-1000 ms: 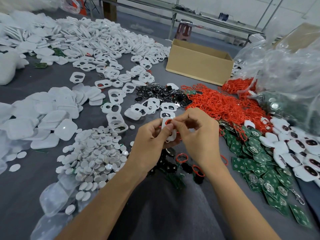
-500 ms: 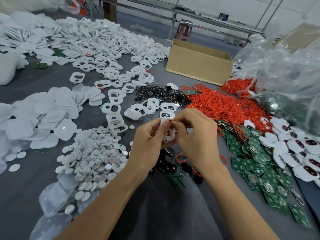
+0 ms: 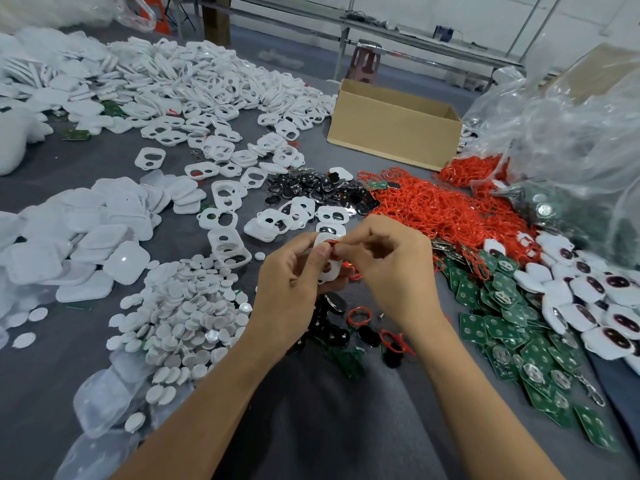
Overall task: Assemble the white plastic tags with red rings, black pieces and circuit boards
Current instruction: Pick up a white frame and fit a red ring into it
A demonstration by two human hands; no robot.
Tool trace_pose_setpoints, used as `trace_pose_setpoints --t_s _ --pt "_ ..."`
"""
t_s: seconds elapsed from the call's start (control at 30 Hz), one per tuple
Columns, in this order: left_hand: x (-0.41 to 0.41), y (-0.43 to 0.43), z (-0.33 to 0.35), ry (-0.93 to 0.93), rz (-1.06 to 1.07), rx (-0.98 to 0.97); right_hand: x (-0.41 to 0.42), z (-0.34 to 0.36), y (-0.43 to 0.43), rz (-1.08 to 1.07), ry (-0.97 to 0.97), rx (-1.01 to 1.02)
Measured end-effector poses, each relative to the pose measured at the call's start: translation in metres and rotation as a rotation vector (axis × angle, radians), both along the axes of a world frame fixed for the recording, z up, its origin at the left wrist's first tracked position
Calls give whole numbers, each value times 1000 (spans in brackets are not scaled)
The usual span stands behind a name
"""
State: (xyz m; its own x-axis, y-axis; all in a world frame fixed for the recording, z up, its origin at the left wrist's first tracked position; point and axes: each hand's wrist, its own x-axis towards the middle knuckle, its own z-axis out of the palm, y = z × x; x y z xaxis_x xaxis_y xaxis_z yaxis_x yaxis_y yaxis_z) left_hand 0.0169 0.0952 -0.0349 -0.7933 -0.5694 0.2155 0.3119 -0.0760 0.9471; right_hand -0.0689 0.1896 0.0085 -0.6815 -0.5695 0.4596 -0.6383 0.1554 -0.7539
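Grip, left hand [image 3: 294, 282]: fingers curled round one white plastic tag [image 3: 327, 269], thumb on its near face. Grip, right hand [image 3: 391, 271]: thumb and forefinger pinch one red ring [image 3: 334, 242] against the tag's top end.

Tag: flat, smooth, round-cornered, pierced with openings. It is held just above the grey cloth table [image 3: 86, 161]. Its long axis runs away from the person, near upright in view, with the ringed end farthest.

Just below the hands: two loose red rings [image 3: 358, 315] and several glossy black pieces [image 3: 332, 327].

Farther out, in heaps past counting:
- thin red rings [image 3: 440, 209]
- green circuit boards [image 3: 502, 323], square
- white round discs [image 3: 187, 306]
- white square covers [image 3: 86, 237]
- open-holed tag shells [image 3: 221, 98]
- finished tags [image 3: 606, 299]

One cardboard box [image 3: 391, 133], open. Clear plastic bags [image 3: 571, 133], crumpled.
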Motion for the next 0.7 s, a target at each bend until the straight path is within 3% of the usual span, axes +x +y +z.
trace_pose_setpoints --t_s 0.1,0.23,0.5,0.7 --pt "1 -1 -2 -3 -13 -105 -9 5 6 138 -336 -39" --pt "2 -3 -4 -24 -40 -212 -18 7 13 256 -525 -1" --pt "3 -3 -2 -28 -62 -220 -20 5 13 164 -379 41" --pt "0 -3 -2 -63 -91 -79 -14 0 6 44 -215 86"
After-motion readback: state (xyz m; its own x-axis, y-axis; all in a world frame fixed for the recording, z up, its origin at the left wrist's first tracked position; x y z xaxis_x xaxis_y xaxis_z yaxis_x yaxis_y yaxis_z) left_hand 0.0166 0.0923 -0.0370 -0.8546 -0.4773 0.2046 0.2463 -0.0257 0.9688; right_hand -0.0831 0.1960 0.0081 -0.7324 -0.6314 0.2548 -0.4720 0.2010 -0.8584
